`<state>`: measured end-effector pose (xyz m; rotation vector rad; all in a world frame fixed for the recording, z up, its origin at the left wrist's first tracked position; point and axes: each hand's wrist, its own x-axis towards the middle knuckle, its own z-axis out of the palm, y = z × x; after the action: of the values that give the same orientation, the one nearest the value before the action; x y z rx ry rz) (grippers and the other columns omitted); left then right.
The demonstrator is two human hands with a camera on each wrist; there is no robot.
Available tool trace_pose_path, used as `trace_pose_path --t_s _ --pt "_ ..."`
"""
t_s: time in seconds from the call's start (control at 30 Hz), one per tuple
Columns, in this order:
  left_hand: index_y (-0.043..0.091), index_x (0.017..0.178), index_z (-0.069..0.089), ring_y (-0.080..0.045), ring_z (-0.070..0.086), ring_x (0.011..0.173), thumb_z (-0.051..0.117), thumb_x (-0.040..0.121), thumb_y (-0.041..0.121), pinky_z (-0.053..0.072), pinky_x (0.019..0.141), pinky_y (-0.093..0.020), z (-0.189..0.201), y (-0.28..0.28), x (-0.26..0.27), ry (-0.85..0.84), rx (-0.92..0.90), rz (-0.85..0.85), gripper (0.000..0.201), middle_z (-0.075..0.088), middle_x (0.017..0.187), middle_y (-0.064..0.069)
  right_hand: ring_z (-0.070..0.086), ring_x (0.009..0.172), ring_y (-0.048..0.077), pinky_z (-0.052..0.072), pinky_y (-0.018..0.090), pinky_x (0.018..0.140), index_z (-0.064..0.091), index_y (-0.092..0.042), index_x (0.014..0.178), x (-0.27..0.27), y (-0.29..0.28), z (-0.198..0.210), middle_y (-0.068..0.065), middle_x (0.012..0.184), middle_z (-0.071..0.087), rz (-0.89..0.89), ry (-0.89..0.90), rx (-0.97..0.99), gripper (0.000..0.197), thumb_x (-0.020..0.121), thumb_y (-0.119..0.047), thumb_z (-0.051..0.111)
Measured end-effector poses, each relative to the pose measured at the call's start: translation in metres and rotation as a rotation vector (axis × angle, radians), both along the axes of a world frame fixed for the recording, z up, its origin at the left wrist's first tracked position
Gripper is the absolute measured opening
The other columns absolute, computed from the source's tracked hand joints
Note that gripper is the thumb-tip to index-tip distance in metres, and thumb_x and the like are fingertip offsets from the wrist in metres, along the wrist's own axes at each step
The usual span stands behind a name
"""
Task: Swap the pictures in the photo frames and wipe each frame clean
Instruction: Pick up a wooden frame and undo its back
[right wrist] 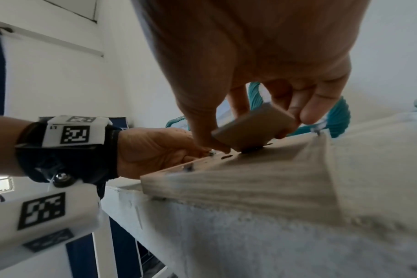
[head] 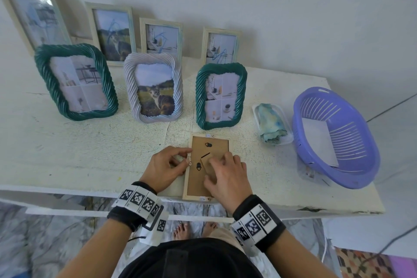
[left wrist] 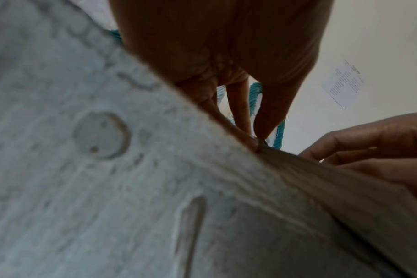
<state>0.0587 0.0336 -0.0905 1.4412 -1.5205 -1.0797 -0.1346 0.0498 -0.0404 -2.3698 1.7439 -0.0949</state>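
Where frames (head: 79, 81) lean, white wall (head: 293, 18), rough tabletop (head: 67, 153)

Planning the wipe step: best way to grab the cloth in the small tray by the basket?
Pinch the cloth at its crumpled near end, which hangs over the clear tray's front rim, coming from above with the right hand. The purple basket crowds its right side; the bunched folds stand proud.

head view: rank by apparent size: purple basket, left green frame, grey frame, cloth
1. purple basket
2. left green frame
3. grey frame, smaller than the green one, though not by much
4. cloth
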Motion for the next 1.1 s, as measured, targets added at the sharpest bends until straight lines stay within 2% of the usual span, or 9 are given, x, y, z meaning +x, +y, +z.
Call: trace_pose_path --t_s 0.2,0.33,0.5,0.63,0.77,0.93,0.97,1.03,1.1 --pt "0.024 0.114 0.07 -0.013 0.067 0.068 0.071 0.087 0.01 0.061 0.066 -0.034 -0.004 0.0 0.0 0.004 -0.008 0.005 0.03 0.065 0.097 0.001 0.04 0.087 0.018 0.046 0.03 0.076 0.059 -0.019 0.093 0.003 0.002 0.008 0.002 0.097 0.044 -0.038 -0.036 -0.045 0.017 0.083 -0.033 0.058" --pt "0.027 0.113 0.069 -0.013 0.066 0.069 0.071 0.087 0.01 0.061 0.067 -0.036 -0.005 0.001 0.001 0.015 -0.003 0.0 0.031 0.064 0.097 0.001 0.037 0.087 0.016 0.043 0.027 0.076 0.063 -0.018 0.095 -0.017 -0.002 0.018 0.003 0.097 0.046 -0.078 0.008 -0.071 0.02 0.084 -0.034 0.059" --pt "0.036 0.111 0.069 -0.016 0.066 0.073 0.069 0.077 0.04 0.06 0.072 -0.037 -0.005 0.002 0.003 0.012 0.009 0.0 0.034 0.064 0.096 0.003 0.035 0.089 0.016 0.034 0.028 0.077 0.064 -0.021 0.108 -0.066 0.0 0.023 0.0 0.096 0.041 -0.191 -0.072 -0.018 0.029 0.082 -0.031 0.065" --pt "0.036 0.111 0.067 -0.01 0.065 0.074 0.076 0.08 0.019 0.058 0.076 -0.029 -0.004 0.002 0.003 -0.037 -0.008 -0.007 0.037 0.065 0.098 0.006 0.037 0.094 0.016 0.031 0.027 0.078 0.062 -0.026 0.112 -0.099 0.005 0.011 -0.001 0.098 0.041 -0.282 -0.178 0.096 0.031 0.082 -0.03 0.065" --pt "0.033 0.111 0.068 -0.008 0.065 0.074 0.077 0.081 0.012 0.056 0.075 -0.023 -0.004 0.002 0.002 -0.053 -0.019 -0.006 0.038 0.065 0.098 0.004 0.04 0.096 0.017 0.038 0.028 0.083 0.059 -0.027 0.116 -0.11 0.008 -0.003 -0.002 0.101 0.042 -0.282 -0.11 0.185 0.033 0.084 -0.033 0.062" --pt "0.028 0.114 0.069 -0.009 0.066 0.075 0.077 0.081 0.012 0.055 0.075 -0.022 -0.005 0.001 0.002 -0.045 -0.022 -0.01 0.038 0.066 0.099 0.004 0.048 0.091 0.025 0.043 0.036 0.073 0.06 -0.022 0.099 -0.09 0.003 0.0 0.0 0.099 0.047 -0.234 -0.057 0.041 0.022 0.085 -0.04 0.058" --pt "0.027 0.115 0.069 -0.01 0.067 0.075 0.077 0.081 0.012 0.056 0.075 -0.024 -0.005 0.001 0.002 -0.045 -0.022 -0.013 0.038 0.066 0.1 0.004 0.048 0.095 0.025 0.043 0.036 0.075 0.059 -0.022 0.101 -0.081 0.002 0.002 0.001 0.104 0.049 -0.204 -0.102 0.042 0.025 0.086 -0.042 0.056" --pt "0.025 0.116 0.069 -0.01 0.067 0.076 0.077 0.081 0.012 0.056 0.075 -0.024 -0.004 0.001 0.003 -0.041 -0.027 -0.018 0.038 0.066 0.101 0.005 0.042 0.117 0.025 0.044 0.039 0.091 0.051 -0.028 0.124 -0.06 -0.002 0.003 0.005 0.13 0.044 -0.134 -0.197 0.141 0.047 0.084 -0.054 0.052" --pt "0.025 0.116 0.069 -0.009 0.066 0.077 0.077 0.081 0.012 0.056 0.074 -0.024 -0.004 0.002 0.003 -0.039 -0.037 -0.024 0.038 0.066 0.101 0.006 0.019 0.141 0.027 0.031 0.048 0.11 0.028 -0.041 0.144 -0.041 -0.007 0.001 0.006 0.156 0.019 -0.049 -0.154 0.236 0.075 0.079 -0.072 0.046"
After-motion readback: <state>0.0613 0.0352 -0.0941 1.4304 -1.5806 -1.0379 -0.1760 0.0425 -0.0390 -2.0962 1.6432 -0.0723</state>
